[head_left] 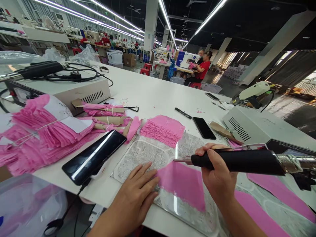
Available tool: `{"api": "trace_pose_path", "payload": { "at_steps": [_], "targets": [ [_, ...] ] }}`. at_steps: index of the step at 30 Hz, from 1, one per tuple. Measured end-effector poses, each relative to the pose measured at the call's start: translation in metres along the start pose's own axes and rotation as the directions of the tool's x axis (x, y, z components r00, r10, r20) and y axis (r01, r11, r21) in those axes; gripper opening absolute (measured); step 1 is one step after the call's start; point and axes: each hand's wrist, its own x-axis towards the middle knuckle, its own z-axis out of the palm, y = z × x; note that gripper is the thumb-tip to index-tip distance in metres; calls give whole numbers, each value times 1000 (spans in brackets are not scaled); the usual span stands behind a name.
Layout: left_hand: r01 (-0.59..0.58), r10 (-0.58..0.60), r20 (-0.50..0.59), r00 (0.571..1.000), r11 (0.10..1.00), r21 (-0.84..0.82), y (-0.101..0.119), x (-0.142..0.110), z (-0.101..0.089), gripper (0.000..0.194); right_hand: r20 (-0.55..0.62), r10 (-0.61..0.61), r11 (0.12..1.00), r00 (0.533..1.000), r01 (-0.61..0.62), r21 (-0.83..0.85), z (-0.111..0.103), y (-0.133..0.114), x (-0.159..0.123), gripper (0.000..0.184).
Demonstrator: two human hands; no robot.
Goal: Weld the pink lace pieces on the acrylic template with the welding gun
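My right hand is wrapped round a black handheld tool with a narrow metal tip and a thick metal-sheathed cable end. That tip touches, or hovers just over, the upper left corner of a pink fabric piece; which of the two I cannot tell. The fabric lies flat on a clear-topped, grey-patterned board. Palm down with fingers extended, my left hand rests on the board, its fingertips at the fabric's left edge. Just behind sits a stack of pink fabric pieces.
Left are a large phone, tied pink fabric bundles and a vented box with another black tool. A smaller phone and marker lie ahead; another vented box stands right. A person in red sits farther off.
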Motion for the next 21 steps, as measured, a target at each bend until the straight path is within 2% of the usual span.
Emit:
{"api": "trace_pose_path", "payload": {
  "at_steps": [6, 12, 21],
  "targets": [
    [2, -3, -14, 1000, 1000, -26, 1, -2, -5, 34, -19, 39, 998, 999, -38, 57, 2, -3, -5, 16],
    [-14, 14, 30, 999, 1000, -17, 1, -6, -11, 34, 11, 65, 997, 998, -65, 46, 5, -1, -11, 18],
    [15, -14, 43, 999, 999, -36, 3, -6, -10, 37, 47, 64, 998, 997, -65, 12, 4, -2, -11, 14]
  ]
}}
